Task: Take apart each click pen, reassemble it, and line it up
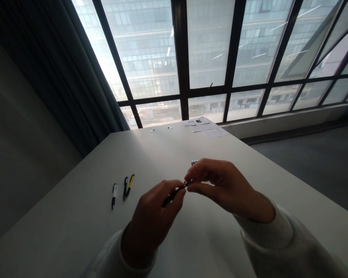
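My left hand [159, 216] is closed around a thin black pen [171, 196], tilted up to the right. At the pen's upper end, the thumb and fingertips of my right hand [223, 189] pinch together; exactly which part they grip is too small and dark to tell. Left of my hands lie a white-and-black pen [114, 196], a black pen [125, 188] and a yellow-and-black pen [130, 187], the last two touching near their lower ends. Several small shiny objects [194, 162] peek out behind my right fingers, mostly hidden.
A white table [75, 216] stretches away toward the windows. Printed papers [204, 126] lie at its far right edge, and two small round white pieces [169, 127] sit near the far edge. A dark curtain [75, 69] hangs at the left.
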A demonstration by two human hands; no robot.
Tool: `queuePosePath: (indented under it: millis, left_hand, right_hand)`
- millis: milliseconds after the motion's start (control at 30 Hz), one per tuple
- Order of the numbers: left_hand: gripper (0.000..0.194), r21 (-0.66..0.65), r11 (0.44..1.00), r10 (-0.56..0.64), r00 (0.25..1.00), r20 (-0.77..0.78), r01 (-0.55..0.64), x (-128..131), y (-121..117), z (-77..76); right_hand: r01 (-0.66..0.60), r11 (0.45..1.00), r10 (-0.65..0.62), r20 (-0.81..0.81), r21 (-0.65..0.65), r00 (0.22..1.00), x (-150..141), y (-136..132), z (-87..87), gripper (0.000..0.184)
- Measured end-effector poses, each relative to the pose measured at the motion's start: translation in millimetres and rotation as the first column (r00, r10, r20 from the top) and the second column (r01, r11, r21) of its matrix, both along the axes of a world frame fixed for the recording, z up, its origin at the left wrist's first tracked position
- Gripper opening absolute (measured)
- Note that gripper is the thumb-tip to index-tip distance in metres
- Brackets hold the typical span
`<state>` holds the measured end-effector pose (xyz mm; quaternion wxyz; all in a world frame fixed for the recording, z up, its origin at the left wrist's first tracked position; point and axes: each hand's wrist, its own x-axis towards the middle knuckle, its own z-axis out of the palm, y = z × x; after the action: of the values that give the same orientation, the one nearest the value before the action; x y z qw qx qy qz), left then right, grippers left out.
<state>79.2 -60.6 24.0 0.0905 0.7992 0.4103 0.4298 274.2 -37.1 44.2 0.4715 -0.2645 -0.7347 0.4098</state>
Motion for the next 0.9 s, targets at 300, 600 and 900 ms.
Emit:
queuePosePath:
  millis: [300, 600, 900]
  left_hand:
    - [0.01, 0.045, 0.996, 0.082, 0.996, -0.024, -0.081, 3.5, 0.4, 0.3]
    - [0.008, 0.078, 0.989, 0.126, 0.991, -0.036, -0.122, 2.3, 7.8, -5.6]
    - [0.007, 0.034, 0.996, 0.08, 0.995, -0.051, -0.079, -1.3, 9.5, -8.0]
  right_hand:
    - [0.152, 0.961, -0.194, 0.17, 0.229, 0.966, 10.6, 6.1, 3.2, 0.01]
    - [0.085, 0.994, -0.089, 0.924, 0.061, 0.371, 13.6, 69.6, -88.2, 0.019]
    - [0.111, 0.994, -0.012, 0.949, -0.024, 0.314, 4.8, 76.7, -115.9, 0.024]
